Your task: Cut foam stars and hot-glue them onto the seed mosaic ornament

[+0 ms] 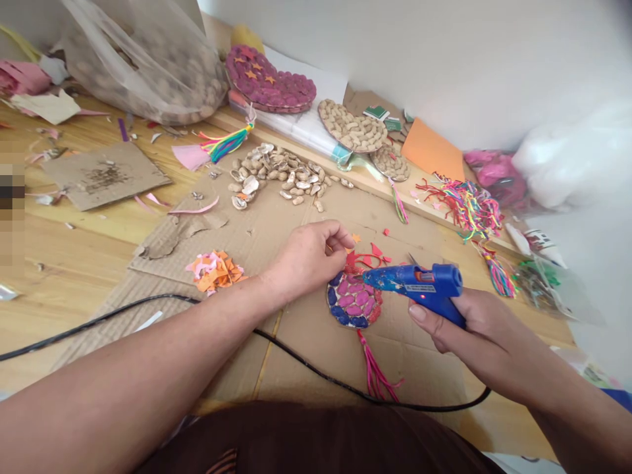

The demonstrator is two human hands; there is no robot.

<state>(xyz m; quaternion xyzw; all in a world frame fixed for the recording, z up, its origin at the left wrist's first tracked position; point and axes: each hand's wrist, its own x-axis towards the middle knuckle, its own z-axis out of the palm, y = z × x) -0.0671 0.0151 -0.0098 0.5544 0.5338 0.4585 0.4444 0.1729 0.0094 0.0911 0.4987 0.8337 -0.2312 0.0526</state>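
In my right hand [486, 329] is a blue hot glue gun [424, 280], its nozzle pointing left over the top of a round peanut-shell ornament [354, 299]. The ornament lies flat, pink in the middle with blue and red shells around the rim. From its lower edge hangs a pink tassel [372, 368]. My left hand [318, 253] rests at the ornament's upper left edge, fingers curled; what they pinch, if anything, is hidden. Just beyond the fingers lie red paper scraps [376, 251] and a small orange star [356, 238].
Cardboard [316, 336] covers the table under the work. The glue gun's black cord [316, 365] crosses the front. Paper scraps [216, 271] lie left, peanut shells [281, 172] behind. Finished shell pieces [271, 82], a bag of peanuts [148, 72] and colored threads [469, 204] line the back.
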